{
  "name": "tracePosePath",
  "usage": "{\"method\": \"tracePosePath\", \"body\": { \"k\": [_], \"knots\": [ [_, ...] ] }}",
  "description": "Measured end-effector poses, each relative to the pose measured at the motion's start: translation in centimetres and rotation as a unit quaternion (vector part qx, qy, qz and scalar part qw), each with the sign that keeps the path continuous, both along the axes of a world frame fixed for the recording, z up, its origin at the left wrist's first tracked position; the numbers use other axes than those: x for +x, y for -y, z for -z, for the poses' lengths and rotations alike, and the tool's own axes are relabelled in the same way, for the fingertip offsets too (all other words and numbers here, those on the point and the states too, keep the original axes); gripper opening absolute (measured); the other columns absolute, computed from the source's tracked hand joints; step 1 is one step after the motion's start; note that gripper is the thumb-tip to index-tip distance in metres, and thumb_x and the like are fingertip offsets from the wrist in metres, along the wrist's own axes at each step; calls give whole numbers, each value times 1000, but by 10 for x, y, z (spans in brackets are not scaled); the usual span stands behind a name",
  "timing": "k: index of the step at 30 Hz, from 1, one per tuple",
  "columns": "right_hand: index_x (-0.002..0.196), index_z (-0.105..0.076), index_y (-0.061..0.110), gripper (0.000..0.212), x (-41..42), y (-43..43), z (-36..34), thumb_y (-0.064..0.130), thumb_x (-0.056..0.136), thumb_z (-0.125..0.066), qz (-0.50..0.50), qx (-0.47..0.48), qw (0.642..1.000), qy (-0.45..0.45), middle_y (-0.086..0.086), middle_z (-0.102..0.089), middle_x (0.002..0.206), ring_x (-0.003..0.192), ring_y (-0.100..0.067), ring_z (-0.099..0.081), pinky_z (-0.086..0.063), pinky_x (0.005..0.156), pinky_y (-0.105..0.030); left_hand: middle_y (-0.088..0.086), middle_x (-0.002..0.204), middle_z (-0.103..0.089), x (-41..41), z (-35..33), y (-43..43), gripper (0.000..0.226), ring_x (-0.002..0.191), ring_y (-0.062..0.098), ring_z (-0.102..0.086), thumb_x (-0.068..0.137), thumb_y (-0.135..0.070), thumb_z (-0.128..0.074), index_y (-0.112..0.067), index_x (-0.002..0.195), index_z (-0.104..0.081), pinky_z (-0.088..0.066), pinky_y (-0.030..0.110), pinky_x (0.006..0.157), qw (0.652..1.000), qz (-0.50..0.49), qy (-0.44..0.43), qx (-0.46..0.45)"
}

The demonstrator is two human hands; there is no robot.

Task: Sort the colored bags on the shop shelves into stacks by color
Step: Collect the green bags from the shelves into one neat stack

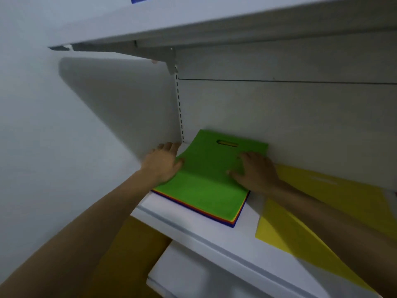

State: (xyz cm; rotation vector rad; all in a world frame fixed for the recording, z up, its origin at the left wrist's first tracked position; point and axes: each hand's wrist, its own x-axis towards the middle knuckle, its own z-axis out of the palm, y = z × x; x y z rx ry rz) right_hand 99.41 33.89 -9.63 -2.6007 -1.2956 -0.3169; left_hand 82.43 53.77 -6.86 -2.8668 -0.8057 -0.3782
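Note:
A green bag (pixel 206 186) with a cut-out handle lies on top of a mixed stack (pixel 233 222) whose edges show red, orange, yellow and blue, at the left end of the white shelf (pixel 193 229). My left hand (pixel 163 164) rests at the green bag's left edge, where that edge curls upward; whether the fingers grip it I cannot tell. My right hand (pixel 255 168) lies flat on the bag's right half, fingers spread. A yellow bag (pixel 300 211) lies flat to the right, partly under my right forearm.
The white side panel (pixel 120 104) stands close on the left and the back panel (pixel 279 117) behind the stack. An upper shelf (pixel 193 29) overhangs. Below the shelf edge sit a lower white shelf (pixel 182 274) and a brown surface (pixel 129 254).

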Motion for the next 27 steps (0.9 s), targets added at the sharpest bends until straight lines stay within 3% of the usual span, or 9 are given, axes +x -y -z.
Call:
{"method": "tracePosePath", "body": {
  "k": [6, 11, 15, 20, 24, 27],
  "knots": [
    [137, -40, 15, 60, -5, -9, 10, 51, 89, -52, 64, 3, 998, -29, -8, -45, 140, 129, -25, -41, -34, 99, -35, 10, 149, -34, 51, 10, -32, 62, 133, 29, -37, 96, -44, -43, -21, 149, -21, -36, 42, 103, 993, 23, -26, -111],
    [143, -30, 10, 73, -19, -18, 9, 57, 89, -47, 175, 9, 984, -14, -9, -33, 148, 137, -25, -29, -28, 106, -37, 11, 153, -27, 73, 28, -62, 69, 138, 30, -31, 95, -47, -43, -14, 150, -18, -33, 42, 108, 976, 43, -8, -215],
    [144, -33, 14, 73, -25, -23, 17, 64, 91, -37, 220, -30, 972, -71, -6, -21, 155, 144, -23, -17, -22, 113, -43, 12, 131, -51, 78, 54, -77, 61, 115, 30, -52, 92, -59, -37, -14, 134, -39, -45, 42, 94, 951, 49, -3, -305],
    [139, -44, 24, 64, -31, -23, 15, 66, 92, -33, 237, -38, 968, -70, -2, -37, 149, 137, -23, -31, -25, 109, -40, 11, 131, -49, 83, 64, -82, 58, 117, 30, -50, 92, -55, -39, -14, 134, -38, -45, 43, 93, 948, 66, 41, -309],
    [123, -58, 27, 55, -42, -28, 14, 64, 92, -32, 268, -73, 960, 32, -4, -54, 127, 121, -26, -45, -31, 96, -38, 14, 132, -46, 84, 65, -80, 55, 120, 32, -46, 94, -47, -43, -11, 135, -37, -44, 43, 93, 945, 87, 72, -306],
    [119, -60, 25, 49, -52, -28, 14, 60, 93, -38, 285, -41, 954, 78, -6, -52, 119, 109, -26, -53, -33, 89, -37, 15, 128, -47, 80, 60, -76, 50, 119, 34, -46, 92, -37, -51, -11, 133, -39, -45, 44, 91, 940, 108, 123, -299]
  ]
}}
